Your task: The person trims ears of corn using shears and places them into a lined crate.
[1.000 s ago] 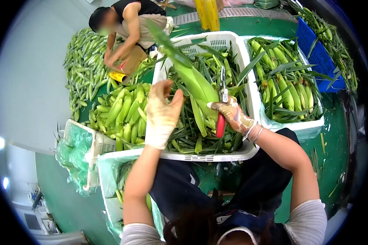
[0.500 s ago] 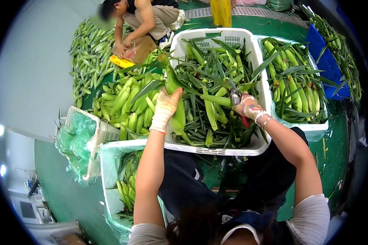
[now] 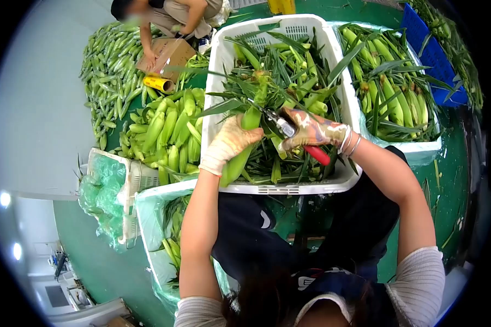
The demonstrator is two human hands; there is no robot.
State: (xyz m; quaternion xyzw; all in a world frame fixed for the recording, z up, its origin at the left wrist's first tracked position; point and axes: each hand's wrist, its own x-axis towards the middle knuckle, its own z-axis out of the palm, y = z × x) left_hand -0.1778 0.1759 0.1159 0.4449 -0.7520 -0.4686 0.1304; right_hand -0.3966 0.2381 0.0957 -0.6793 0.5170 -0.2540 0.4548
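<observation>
Over the near rim of a white crate [image 3: 281,189], my left grip [image 3: 232,143] is closing around a corn ear [image 3: 238,162], leafy end tilting away, probably to steady it against the blades. My right grip [image 3: 311,129] is wrapping firmly around red-handled shears [image 3: 286,128], their tips pointing inward near that end, likely to clear my fingers; I cannot tell how far the blades are parting. The ear is looking smooth, bright green and plump, its end rougher, long leaves splaying. Similar ears [image 3: 166,131] are lying heaped left of the crate, leafier ones [image 3: 390,103] right of it. Beyond its far left, a co-worker [image 3: 193,13] is crouching.
</observation>
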